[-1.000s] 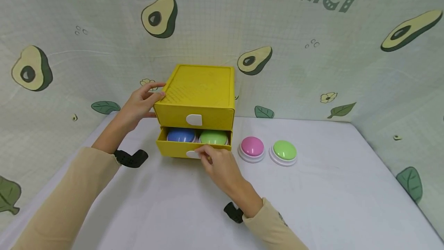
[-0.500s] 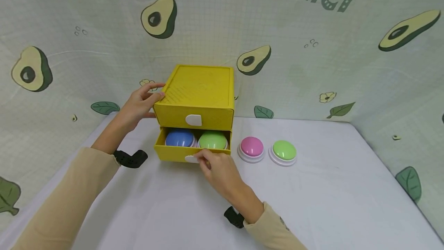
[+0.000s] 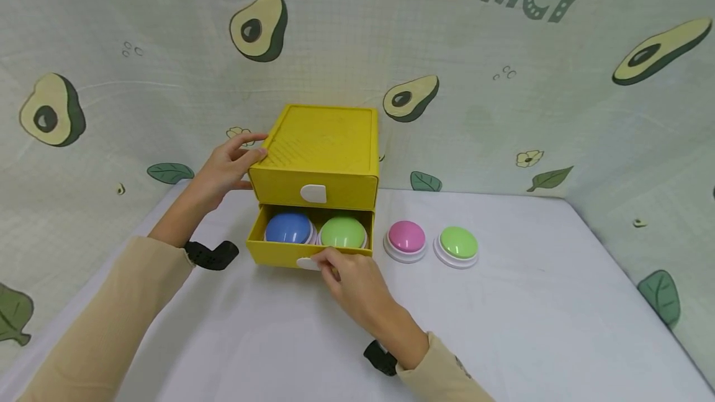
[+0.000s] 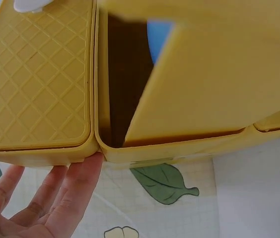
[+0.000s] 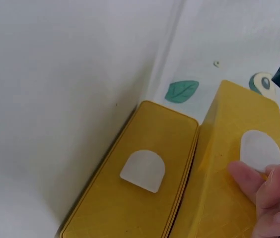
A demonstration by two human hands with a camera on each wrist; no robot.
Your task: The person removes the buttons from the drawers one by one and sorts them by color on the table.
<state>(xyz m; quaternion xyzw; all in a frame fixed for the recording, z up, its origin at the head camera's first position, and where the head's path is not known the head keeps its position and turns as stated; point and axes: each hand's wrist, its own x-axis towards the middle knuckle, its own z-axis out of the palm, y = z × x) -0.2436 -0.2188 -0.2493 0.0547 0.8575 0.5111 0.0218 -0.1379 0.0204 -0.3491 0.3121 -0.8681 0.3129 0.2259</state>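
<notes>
A yellow two-drawer box [image 3: 326, 141] stands on the white table. Its lower drawer [image 3: 279, 254] is pulled out, showing a blue dome button [image 3: 287, 228] and a green dome button [image 3: 342, 232] side by side. My right hand [image 3: 360, 281] pinches the lower drawer's white tab [image 5: 260, 150] between thumb and fingers. Against the box's left side rests my left hand [image 3: 223, 169], fingertips at the top edge and side; the left wrist view shows its fingers [image 4: 78, 193] fairly straight against the wall. The upper drawer [image 5: 140, 144] is shut.
To the right of the box, a pink dome button [image 3: 406, 237] and another green dome button [image 3: 458, 242] sit on white bases on the table [image 3: 530, 303]. A cloth backdrop [image 3: 335, 48] printed with avocados and leaves rises behind. Black straps circle both wrists.
The lower drawer has slid farther out towards me, my right hand moving with its tab, and more of the blue and green buttons shows. My left hand stays in place.
</notes>
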